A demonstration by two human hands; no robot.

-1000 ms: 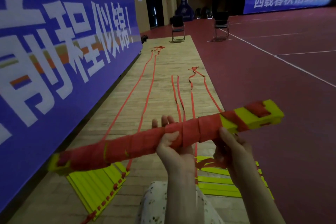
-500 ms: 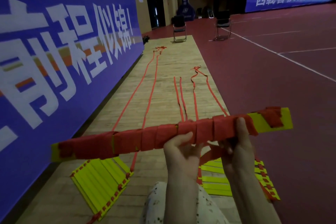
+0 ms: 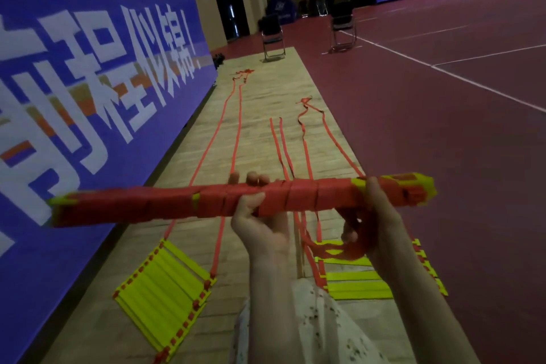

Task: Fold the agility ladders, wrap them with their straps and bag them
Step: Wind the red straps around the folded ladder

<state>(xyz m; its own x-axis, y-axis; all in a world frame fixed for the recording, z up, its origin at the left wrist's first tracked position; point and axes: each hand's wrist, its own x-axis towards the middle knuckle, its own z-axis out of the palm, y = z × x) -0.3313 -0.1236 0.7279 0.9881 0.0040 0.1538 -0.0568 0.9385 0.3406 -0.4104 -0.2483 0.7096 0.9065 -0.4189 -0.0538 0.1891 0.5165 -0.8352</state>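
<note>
While raised level, wrapped ladder bundle (image 3: 242,201) gripped by both hands.

**Bare forearms, speckled white garment**

You work with your left hand (image 3: 260,226) and right hand (image 3: 373,224) uncovered: no gloves, rings, watch or wristband show in the head view. Both your forearms are bare as far as the bottom edge of the picture, with no sleeve on them. Below and between them lies your white fabric garment (image 3: 313,325), scattered with small dark specks and softly creased.
</note>
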